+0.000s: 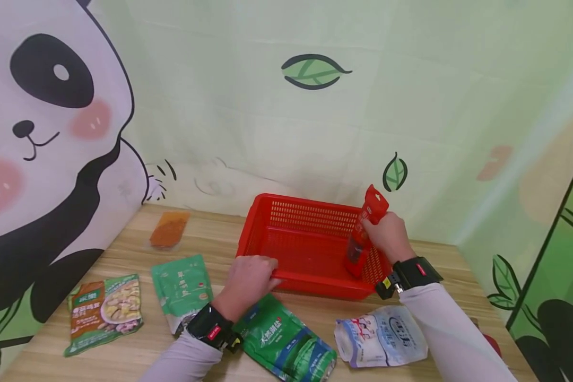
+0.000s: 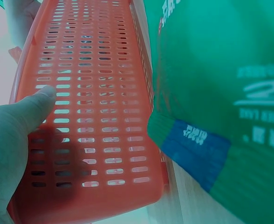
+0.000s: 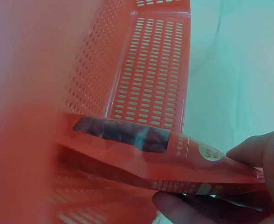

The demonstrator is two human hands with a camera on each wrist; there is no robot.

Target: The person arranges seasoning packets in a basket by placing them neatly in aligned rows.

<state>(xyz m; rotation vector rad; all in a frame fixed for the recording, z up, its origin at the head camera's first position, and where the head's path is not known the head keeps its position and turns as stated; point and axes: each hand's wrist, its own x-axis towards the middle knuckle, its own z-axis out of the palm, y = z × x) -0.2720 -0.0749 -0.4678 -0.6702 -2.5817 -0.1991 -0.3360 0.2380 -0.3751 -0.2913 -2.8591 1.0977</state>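
A red plastic basket (image 1: pixel 296 254) with slotted walls stands at the back of the wooden table. My left hand (image 1: pixel 250 278) grips its front rim near the left corner; in the left wrist view the thumb (image 2: pixel 37 107) lies against the slotted wall. Inside the basket's right end, a red food pouch (image 1: pixel 358 246) stands upright, its top pinched by my right hand (image 1: pixel 389 236). The right wrist view shows thumb and fingers on either side of the pouch (image 3: pixel 127 144), which has a dark window panel.
Before the basket lie a green pouch (image 1: pixel 281 339) and a white-blue pouch (image 1: pixel 382 337). On the left are a green-white pouch (image 1: pixel 181 284), a brown-green food packet (image 1: pixel 107 313) and an orange packet (image 1: pixel 169 229). A printed cloth (image 1: pixel 219 106) hangs behind the table.
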